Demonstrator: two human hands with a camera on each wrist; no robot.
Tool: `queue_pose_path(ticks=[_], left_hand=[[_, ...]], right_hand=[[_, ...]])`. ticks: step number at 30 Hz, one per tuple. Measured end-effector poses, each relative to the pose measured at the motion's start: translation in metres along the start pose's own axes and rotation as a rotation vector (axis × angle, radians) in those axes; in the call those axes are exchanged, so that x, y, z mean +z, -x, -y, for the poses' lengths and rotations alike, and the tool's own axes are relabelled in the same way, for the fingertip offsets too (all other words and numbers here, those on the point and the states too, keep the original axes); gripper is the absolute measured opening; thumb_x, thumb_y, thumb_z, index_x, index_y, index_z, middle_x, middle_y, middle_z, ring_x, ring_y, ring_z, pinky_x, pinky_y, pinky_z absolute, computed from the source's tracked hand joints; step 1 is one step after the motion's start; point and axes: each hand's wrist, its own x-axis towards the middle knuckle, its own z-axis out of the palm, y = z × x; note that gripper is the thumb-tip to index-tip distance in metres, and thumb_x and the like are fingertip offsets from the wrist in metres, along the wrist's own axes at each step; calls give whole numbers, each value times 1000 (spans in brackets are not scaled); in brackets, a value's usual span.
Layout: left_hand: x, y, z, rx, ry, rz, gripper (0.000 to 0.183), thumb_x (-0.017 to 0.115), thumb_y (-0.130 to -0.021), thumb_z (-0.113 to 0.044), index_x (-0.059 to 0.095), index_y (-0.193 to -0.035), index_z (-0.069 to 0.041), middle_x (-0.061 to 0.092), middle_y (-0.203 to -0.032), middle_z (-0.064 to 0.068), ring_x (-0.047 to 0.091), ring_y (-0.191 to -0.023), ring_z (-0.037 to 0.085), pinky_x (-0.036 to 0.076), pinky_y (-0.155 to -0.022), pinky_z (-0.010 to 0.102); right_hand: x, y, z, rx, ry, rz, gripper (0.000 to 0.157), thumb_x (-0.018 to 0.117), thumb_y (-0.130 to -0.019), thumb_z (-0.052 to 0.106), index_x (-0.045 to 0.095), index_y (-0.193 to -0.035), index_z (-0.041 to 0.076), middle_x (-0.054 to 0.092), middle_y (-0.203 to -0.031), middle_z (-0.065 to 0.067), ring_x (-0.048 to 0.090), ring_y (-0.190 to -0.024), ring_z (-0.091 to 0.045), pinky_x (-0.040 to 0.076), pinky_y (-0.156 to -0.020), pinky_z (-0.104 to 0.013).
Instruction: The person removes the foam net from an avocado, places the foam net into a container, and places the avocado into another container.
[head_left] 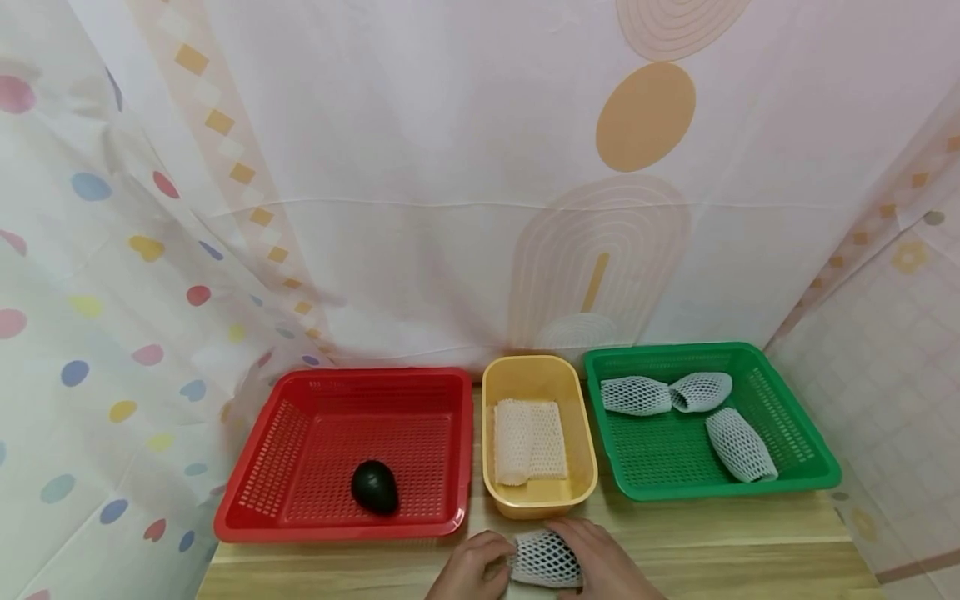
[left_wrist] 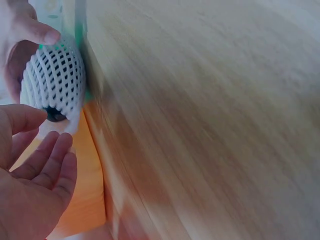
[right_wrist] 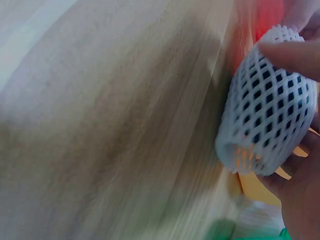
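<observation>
A white foam net sleeve with a dark fruit inside, like an avocado, is held by my right hand close over the table's front. In the right wrist view the thumb and fingers wrap the sleeve, whose near end is an empty opening. At the other end, my left hand has its fingertips right at the sleeve's edge. The left wrist view shows the left hand's fingers loosely bent and spread from the thumb, and the dark fruit peeking out of the opening.
A red basket at left holds one dark avocado. The yellow tub in the middle contains flat white foam nets. In the green basket at right lie several net-wrapped fruits. A patterned curtain hangs behind.
</observation>
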Motion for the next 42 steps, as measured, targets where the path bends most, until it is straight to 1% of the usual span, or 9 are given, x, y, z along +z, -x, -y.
queue_pose_path(ticks=[4, 10, 15, 18, 20, 27, 31, 39, 42], left_hand=[[3, -1, 1, -37, 52, -1, 20, 79, -88, 0, 78, -107, -5, 73, -106, 0, 67, -101, 8, 58, -83, 28], [7, -4, -1, -22, 105, -56, 20, 78, -86, 4, 78, -106, -3, 73, -102, 3, 67, -97, 6, 58, -80, 26], [12, -6, 2, 2, 144, -98, 24, 78, -82, 10, 77, -104, -1, 72, -99, 4, 64, -93, 4, 57, -76, 24], [13, -7, 3, 17, 122, -110, 29, 79, -78, 10, 76, -104, -1, 72, -100, 5, 64, -94, 5, 57, -77, 25], [14, -8, 3, 2, 133, -95, 31, 80, -77, 10, 76, -105, 0, 72, -101, 5, 64, -96, 5, 57, -79, 26], [11, -12, 3, -147, 229, 58, 37, 78, -75, 8, 75, -110, -5, 65, -97, -9, 56, -87, 1, 51, -73, 23], [12, -13, 4, -129, 219, 69, 41, 77, -74, 9, 74, -112, -4, 64, -96, -9, 55, -86, 1, 50, -73, 22], [14, -13, 7, -49, 206, 73, 49, 80, -72, 8, 74, -118, -7, 68, -109, -7, 59, -102, 2, 53, -87, 25], [14, -14, 7, -84, 240, 109, 48, 83, -74, 4, 73, -120, -7, 67, -111, -8, 58, -103, 1, 50, -89, 23]], right_hand=[[-1, 7, -7, 35, -68, -35, 95, 83, -79, 66, 53, -149, 8, 60, -145, -8, 56, -130, -32, 50, -103, -51], [-3, 11, -17, 38, -108, -62, 88, 84, -81, 59, 55, -147, 9, 59, -144, -8, 59, -127, -28, 53, -99, -47], [-6, 15, -22, 42, -148, -71, 76, 82, -86, 54, 58, -146, 15, 62, -140, -1, 61, -124, -21, 52, -96, -45], [-8, 18, -24, 51, -188, -72, 67, 80, -90, 51, 59, -145, 19, 63, -136, 3, 61, -121, -16, 52, -95, -42], [-8, 19, -25, 49, -219, -75, 63, 79, -92, 48, 60, -144, 20, 64, -134, 4, 61, -119, -14, 53, -94, -38], [-9, 20, -26, 70, -332, -49, 52, 79, -93, 43, 66, -135, 17, 66, -126, 4, 61, -112, -7, 54, -90, -29], [-11, 19, -25, 47, -362, -51, 46, 79, -94, 39, 69, -131, 15, 69, -123, 5, 63, -109, -6, 55, -88, -29], [-10, 17, -25, 42, -428, -40, 32, 76, -97, 25, 73, -126, 12, 73, -119, 2, 65, -108, -5, 57, -86, -28], [-7, 18, -26, -8, -411, -75, 27, 75, -97, 19, 75, -123, 9, 74, -117, 0, 67, -106, -6, 58, -83, -28]])
